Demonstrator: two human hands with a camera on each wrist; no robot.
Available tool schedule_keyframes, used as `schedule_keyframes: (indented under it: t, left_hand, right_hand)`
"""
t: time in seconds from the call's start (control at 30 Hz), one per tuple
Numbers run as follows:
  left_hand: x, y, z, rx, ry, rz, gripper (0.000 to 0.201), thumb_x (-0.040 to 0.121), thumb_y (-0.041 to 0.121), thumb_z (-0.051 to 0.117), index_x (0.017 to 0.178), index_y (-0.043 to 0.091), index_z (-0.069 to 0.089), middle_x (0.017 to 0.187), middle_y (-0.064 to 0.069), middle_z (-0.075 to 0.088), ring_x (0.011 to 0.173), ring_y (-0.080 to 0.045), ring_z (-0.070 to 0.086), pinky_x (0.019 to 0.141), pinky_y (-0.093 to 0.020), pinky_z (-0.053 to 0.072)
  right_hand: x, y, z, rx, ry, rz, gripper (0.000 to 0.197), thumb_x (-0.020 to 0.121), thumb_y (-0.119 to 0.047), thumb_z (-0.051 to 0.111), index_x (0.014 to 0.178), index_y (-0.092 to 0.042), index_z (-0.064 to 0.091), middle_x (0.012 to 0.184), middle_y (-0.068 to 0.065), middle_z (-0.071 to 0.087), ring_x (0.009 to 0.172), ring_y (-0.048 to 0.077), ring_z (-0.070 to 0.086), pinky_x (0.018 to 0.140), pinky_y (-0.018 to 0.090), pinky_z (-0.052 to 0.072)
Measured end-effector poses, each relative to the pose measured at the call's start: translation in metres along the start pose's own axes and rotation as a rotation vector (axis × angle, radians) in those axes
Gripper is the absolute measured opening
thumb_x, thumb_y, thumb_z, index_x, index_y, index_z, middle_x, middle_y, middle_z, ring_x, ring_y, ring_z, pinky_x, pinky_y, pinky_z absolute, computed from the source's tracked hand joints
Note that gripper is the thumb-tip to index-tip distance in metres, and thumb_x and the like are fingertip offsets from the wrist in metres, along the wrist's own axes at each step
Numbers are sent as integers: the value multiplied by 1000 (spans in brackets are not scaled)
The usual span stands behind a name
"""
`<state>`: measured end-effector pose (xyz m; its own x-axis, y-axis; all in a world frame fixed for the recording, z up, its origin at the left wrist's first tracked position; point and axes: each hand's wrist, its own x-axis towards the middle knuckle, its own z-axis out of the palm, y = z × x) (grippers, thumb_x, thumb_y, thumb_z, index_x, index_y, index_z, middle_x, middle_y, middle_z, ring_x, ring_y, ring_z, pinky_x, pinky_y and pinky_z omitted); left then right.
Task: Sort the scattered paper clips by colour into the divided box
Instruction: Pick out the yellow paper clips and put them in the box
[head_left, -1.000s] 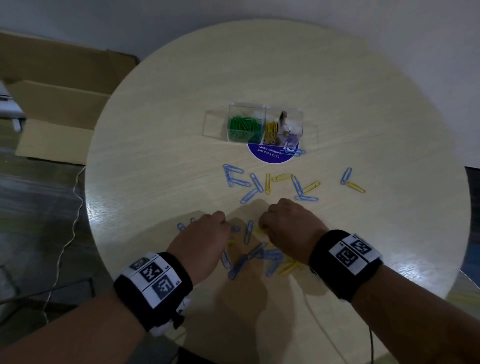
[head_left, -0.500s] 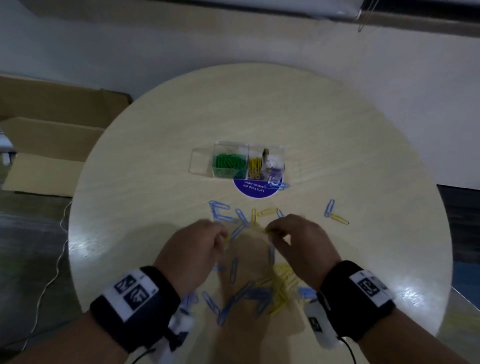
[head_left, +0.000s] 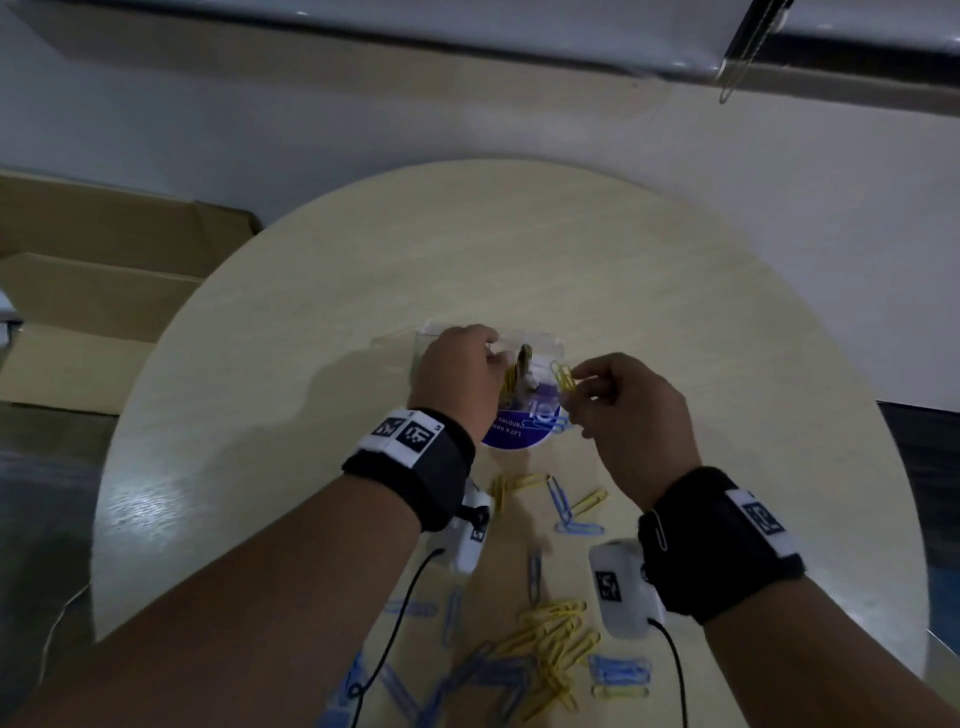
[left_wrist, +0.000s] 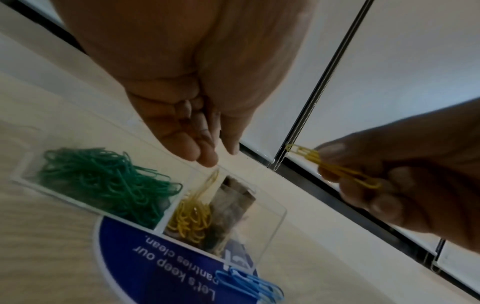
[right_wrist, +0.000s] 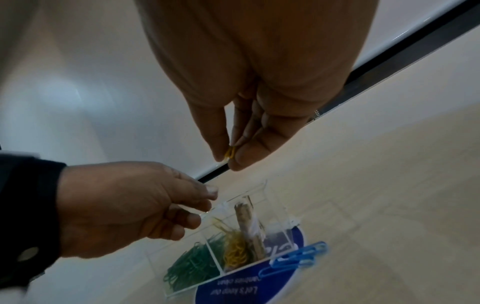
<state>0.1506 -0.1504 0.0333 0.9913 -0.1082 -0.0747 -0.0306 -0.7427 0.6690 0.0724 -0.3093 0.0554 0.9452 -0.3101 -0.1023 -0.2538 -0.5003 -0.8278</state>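
Observation:
A clear divided box (head_left: 550, 345) (left_wrist: 272, 226) (right_wrist: 259, 185) stands mid-table, with green clips (left_wrist: 103, 181) (right_wrist: 192, 265) in one compartment and yellow clips (left_wrist: 189, 218) (right_wrist: 235, 251) in the one beside it. My left hand (head_left: 493, 353) (left_wrist: 218, 156) (right_wrist: 200, 207) hovers over the yellow compartment with relaxed fingers; one yellow clip (left_wrist: 214, 176) hangs just below its fingertips. My right hand (head_left: 576, 382) (left_wrist: 327, 162) (right_wrist: 231, 158) is just right of the box and pinches a few yellow clips (head_left: 563, 376) (left_wrist: 337, 170). More yellow clips (head_left: 556, 639) and blue clips (head_left: 621, 670) lie scattered near me.
A brownish object (left_wrist: 233, 197) (right_wrist: 246, 222) stands in the box's third compartment. Blue clips (left_wrist: 252, 286) (right_wrist: 293, 259) lie on a round blue sticker (head_left: 519, 426) in front of the box. Cardboard boxes (head_left: 104, 291) sit on the floor left of the round table (head_left: 675, 312).
Both hands have risen from the near clip pile and moved forward to the box. The right hand now carries yellow clips. The view has tilted up.

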Motion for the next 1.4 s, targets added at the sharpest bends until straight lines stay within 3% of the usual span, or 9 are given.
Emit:
schedule_keyframes:
  t: [0.17, 0.37, 0.53, 0.63, 0.77, 1.0, 1.17, 1.27, 1.4]
  left_hand:
    - [-13, -22, -15, -157, 154, 38, 23, 99, 22, 45, 117, 22, 58, 114, -5, 59, 85, -25, 67, 80, -44, 56]
    - [-57, -47, -40, -210, 156, 66, 17, 99, 24, 48, 108, 27, 62, 103, 4, 63, 84, -14, 64, 75, -34, 54]
    - [-107, -74, -33, 141, -167, 298, 24, 92, 22, 50, 110, 21, 65, 107, 3, 63, 99, -18, 55, 87, -36, 46]
    - [-144, -91, -14, 382, -383, 464, 45, 87, 32, 50, 131, 22, 53, 140, -2, 50, 132, -24, 41, 107, -40, 37]
    - [-173, -107, -11, 495, -414, 437, 59, 86, 40, 54, 142, 29, 38, 158, -2, 26, 146, -28, 20, 113, -45, 31]
    - [-162, -111, -25, 373, -290, 327, 48, 84, 50, 46, 126, 32, 60, 145, -3, 49, 133, -31, 43, 107, -48, 38]
    - [-131, -82, -14, 372, -180, 343, 28, 90, 36, 43, 92, 24, 69, 91, -1, 66, 89, -30, 59, 81, -42, 47]
    - [-114, -56, 2, 341, -145, 215, 19, 87, 37, 59, 83, 21, 69, 83, -3, 62, 85, -28, 56, 76, -39, 46]
    - [-104, -40, 22, 438, -233, 174, 22, 85, 38, 65, 89, 16, 69, 92, -7, 61, 92, -29, 54, 81, -39, 46]
  right_hand:
    - [30, -13, 27, -89, -13, -7, 11, 80, -21, 71, 86, -21, 63, 72, -9, 64, 65, 5, 58, 53, 10, 39]
    - [30, -19, 20, -229, -12, -81, 11, 86, -26, 63, 94, -24, 70, 86, -9, 69, 78, 7, 62, 67, 19, 43]
    - [-24, 28, -12, -295, 64, -74, 11, 85, -22, 65, 96, -23, 70, 88, -5, 73, 80, 12, 68, 71, 20, 45]
    - [-74, 61, -7, -414, -7, -80, 25, 86, -30, 63, 107, -17, 69, 103, 5, 72, 89, 27, 66, 82, 29, 48]
    - [-127, 79, 28, -712, -364, -202, 68, 88, -59, 34, 137, -14, 47, 150, 11, 38, 139, 40, 28, 114, 49, 25]
    - [-162, 67, 35, -676, -448, -221, 74, 82, -79, 19, 144, -39, 29, 161, -2, 0, 147, 33, -8, 117, 43, 6]
    - [-119, 94, -13, -502, -36, -190, 41, 83, -37, 51, 117, -19, 64, 126, 10, 61, 115, 37, 55, 99, 41, 42]
    - [-76, 109, -47, -523, 129, -27, 29, 78, -17, 67, 107, -12, 68, 103, 19, 65, 92, 41, 61, 84, 46, 50]
    - [-47, 116, -53, -594, 15, 17, 31, 73, -9, 72, 104, -7, 69, 98, 23, 65, 89, 43, 61, 83, 45, 49]
